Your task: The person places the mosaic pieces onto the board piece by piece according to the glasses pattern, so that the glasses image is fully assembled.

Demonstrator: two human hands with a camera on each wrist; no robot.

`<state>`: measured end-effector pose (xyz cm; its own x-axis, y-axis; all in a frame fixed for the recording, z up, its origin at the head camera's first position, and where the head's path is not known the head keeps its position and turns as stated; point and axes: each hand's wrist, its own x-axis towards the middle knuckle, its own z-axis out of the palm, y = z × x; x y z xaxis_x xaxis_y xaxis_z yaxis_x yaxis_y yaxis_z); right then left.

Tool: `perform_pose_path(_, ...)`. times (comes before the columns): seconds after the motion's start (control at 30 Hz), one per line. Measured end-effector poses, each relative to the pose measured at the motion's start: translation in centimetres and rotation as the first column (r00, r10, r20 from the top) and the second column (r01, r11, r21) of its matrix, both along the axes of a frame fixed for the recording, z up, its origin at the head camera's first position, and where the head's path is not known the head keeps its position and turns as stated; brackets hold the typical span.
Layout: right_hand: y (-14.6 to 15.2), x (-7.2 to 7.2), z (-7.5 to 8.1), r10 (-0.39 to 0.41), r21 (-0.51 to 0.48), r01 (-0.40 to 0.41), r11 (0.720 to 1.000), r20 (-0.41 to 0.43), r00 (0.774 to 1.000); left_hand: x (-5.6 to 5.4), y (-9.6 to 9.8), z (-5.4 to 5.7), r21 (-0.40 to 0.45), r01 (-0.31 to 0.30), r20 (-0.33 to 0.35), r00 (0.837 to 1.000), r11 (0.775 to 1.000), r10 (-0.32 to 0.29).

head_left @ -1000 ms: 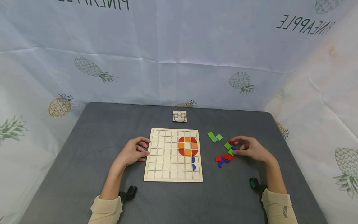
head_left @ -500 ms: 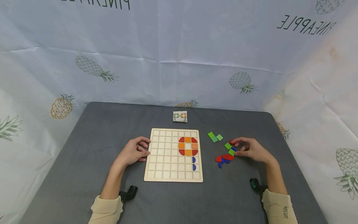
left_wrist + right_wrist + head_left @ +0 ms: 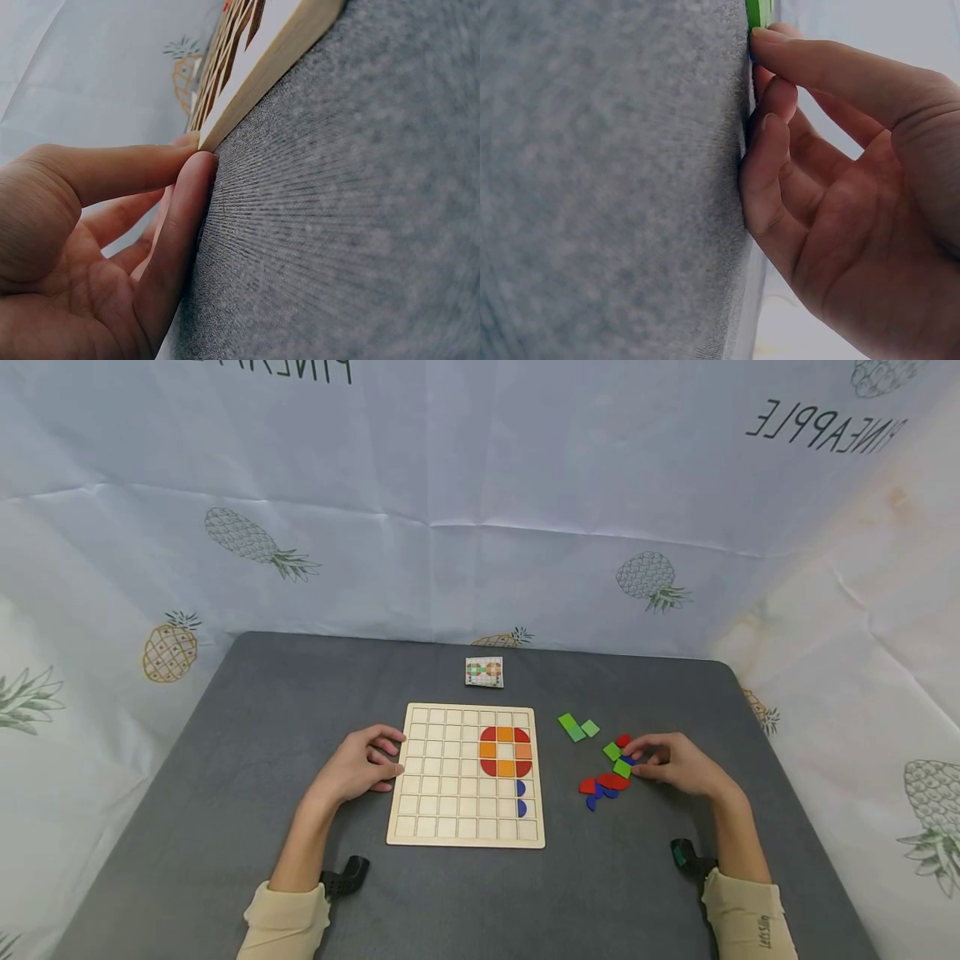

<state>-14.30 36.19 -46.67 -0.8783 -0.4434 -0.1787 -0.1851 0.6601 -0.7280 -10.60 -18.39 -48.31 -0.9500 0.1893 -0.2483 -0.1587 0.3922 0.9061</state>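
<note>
In the head view, my left hand [image 3: 363, 760] rests at the left edge of a wooden grid board [image 3: 442, 837], thumb and index finger touching its side. The left wrist view shows the thumb [image 3: 127, 166] straight against the board's edge [image 3: 262, 82]. Red and orange tiles form a ring on the board, and two blue half-round tiles [image 3: 521, 808] lie below it. My right hand [image 3: 678, 764] is over the loose tiles, thumb and index finger apart around a blue tile [image 3: 628, 761], the thumb right at a green square tile [image 3: 622, 768].
More loose tiles lie right of the board: green ones [image 3: 572, 727], red ones [image 3: 613, 782] and blue ones [image 3: 592, 803]. A small pattern card [image 3: 484, 672] lies behind the board on the grey table [image 3: 337, 668]. Printed cloth [image 3: 480, 468] hangs behind the table.
My right index finger has drawn back from the red tile towards the blue tile and the thumb, leaving the red tile more visible. The left hand and board stay put.
</note>
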Motion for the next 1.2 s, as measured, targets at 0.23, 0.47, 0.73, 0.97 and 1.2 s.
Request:
perform_pose_path(0.23,-0.14,0.04,-0.03,-0.019,0.027,0.019,0.999,0.000,1.000,-0.02,-0.07,0.05,-0.007,0.001,-0.001,1.000,1.000,-0.001)
perform_pose_path(0.47,-0.19,0.13,0.14,-0.055,0.061,0.055,0.997,0.006,0.998,-0.02,-0.09,0.06,-0.011,-0.001,0.003,1.000,1.000,0.001)
perform_pose_path(0.73,0.06,0.05,0.10,-0.069,0.073,0.069,0.995,0.003,0.998,0.01,-0.18,0.07,-0.009,0.003,-0.002,1.000,1.000,-0.003)
perform_pose_path(0.97,0.20,0.06,0.16,-0.060,0.071,0.059,0.996,0.012,0.998,0.00,-0.17,0.08,-0.006,0.007,-0.005,1.000,1.000,-0.007)
perform_pose_path(1.2,0.34,0.38,0.55,-0.063,0.067,0.062,0.996,0.010,0.998,-0.07,-0.07,0.13,-0.009,0.010,-0.004,1.000,1.000,-0.010)
